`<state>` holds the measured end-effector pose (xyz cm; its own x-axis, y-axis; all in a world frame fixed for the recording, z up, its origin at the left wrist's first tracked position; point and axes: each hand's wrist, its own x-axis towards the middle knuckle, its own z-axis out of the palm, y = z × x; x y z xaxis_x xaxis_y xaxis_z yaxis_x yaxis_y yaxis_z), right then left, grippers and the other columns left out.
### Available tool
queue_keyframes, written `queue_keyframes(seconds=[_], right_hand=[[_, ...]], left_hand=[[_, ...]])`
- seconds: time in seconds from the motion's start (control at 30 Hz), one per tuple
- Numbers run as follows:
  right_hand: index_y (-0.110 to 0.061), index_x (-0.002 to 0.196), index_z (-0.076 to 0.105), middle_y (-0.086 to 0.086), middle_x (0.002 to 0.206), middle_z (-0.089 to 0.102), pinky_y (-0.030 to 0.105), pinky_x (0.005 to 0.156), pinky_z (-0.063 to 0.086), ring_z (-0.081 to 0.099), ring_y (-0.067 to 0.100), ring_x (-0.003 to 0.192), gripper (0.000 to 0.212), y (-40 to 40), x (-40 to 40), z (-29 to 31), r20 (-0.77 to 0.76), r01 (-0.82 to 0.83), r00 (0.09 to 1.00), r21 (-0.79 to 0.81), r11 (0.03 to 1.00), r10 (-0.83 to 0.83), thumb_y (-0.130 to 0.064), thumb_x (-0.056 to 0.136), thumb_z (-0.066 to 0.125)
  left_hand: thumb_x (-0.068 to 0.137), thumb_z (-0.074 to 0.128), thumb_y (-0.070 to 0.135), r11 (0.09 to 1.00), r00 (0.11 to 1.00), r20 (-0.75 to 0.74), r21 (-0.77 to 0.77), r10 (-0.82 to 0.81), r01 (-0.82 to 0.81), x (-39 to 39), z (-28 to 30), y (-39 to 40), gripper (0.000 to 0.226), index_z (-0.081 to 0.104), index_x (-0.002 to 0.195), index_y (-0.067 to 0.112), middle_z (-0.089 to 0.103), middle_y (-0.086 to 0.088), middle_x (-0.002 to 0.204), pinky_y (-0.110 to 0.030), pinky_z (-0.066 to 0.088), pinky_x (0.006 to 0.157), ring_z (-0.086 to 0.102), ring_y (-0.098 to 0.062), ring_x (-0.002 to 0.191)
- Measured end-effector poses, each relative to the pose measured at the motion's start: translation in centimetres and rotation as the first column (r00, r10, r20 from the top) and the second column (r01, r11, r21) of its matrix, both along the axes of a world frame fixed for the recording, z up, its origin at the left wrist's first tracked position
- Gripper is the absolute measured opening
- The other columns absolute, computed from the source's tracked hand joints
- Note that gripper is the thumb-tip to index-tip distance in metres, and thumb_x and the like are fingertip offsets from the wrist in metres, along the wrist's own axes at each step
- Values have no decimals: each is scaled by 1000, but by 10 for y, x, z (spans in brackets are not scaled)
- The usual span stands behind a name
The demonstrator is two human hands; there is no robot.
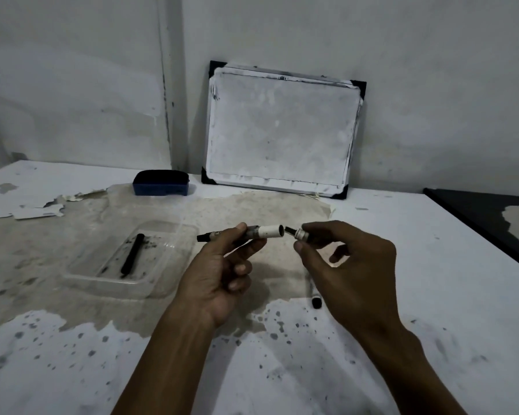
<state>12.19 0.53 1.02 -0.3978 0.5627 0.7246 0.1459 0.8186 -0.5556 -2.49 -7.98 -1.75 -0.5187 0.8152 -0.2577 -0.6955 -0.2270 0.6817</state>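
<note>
Head: seemingly hollow white marker barrel (270, 232)

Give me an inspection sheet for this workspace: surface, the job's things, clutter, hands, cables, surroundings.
Surface: white table, top peeled, stained and ink-spotted.
Job's things: white-and-black marker barrel, open end facing the black-tipped nib section, with a small gap between them.
Clutter: clear plastic tray holding a black stick; blue eraser with black felt; black marker piece lying below the right hand.
Hands: left hand grips the barrel; right hand pinches the nib section.
Cables: nothing seen.
Surroundings: smudged whiteboard with black corners leaning on the grey wall; dark table at right.
</note>
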Motion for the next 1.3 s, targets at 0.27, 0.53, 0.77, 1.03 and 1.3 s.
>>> queue_keyframes(seconds=[0.27, 0.53, 0.77, 1.03, 1.3], right_hand=[[-12, 96, 77, -2, 79, 73, 18, 62, 48, 53, -5, 68, 25, -3, 2, 1, 109, -18, 994, 69, 997, 11, -9, 72, 82], [-10, 94, 78, 1, 79, 76, 9, 64, 47, 61, 2, 63, 25, -1, 6, 0, 118, -32, 992, -13, 999, 34, -7, 69, 83], [-23, 85, 79, -11, 69, 74, 19, 63, 56, 69, 10, 67, 21, 0, 10, -2, 13, -81, 996, -359, 930, 91, -9, 70, 82], [-9, 77, 77, 9, 66, 73, 41, 59, 59, 69, 23, 58, 9, 0, 25, -9, 99, -159, 945, -692, 704, 311, -10, 70, 83], [-22, 73, 77, -8, 58, 70, 20, 50, 50, 64, 2, 53, 11, 3, 20, -3, 343, 74, 939, -293, 953, 33, -34, 73, 79]], left_hand=[[84, 71, 25, 999, 983, -181, -43, 17, -25, 1, -2, 0, 23, 81, 65, 16, 80, -9, 80, -15, 23, 30, 39, -5, 34], [76, 74, 31, 996, 911, -403, 42, 90, -79, 4, -1, -1, 19, 82, 73, 14, 81, -11, 84, -15, 28, 31, 43, -6, 36], [75, 72, 28, 989, 844, -521, 138, 125, -61, 10, -1, -1, 22, 76, 84, 8, 80, -7, 84, -16, 33, 36, 53, -9, 43], [83, 74, 15, 999, 698, -715, 6, 41, -53, 14, 4, 0, 12, 76, 84, 4, 79, -11, 76, -19, 35, 34, 56, -13, 42], [84, 79, 28, 980, 463, -878, -180, -122, -82, 33, 15, 24, 20, 78, 80, 9, 78, -4, 63, -17, 46, 41, 61, -9, 39]])
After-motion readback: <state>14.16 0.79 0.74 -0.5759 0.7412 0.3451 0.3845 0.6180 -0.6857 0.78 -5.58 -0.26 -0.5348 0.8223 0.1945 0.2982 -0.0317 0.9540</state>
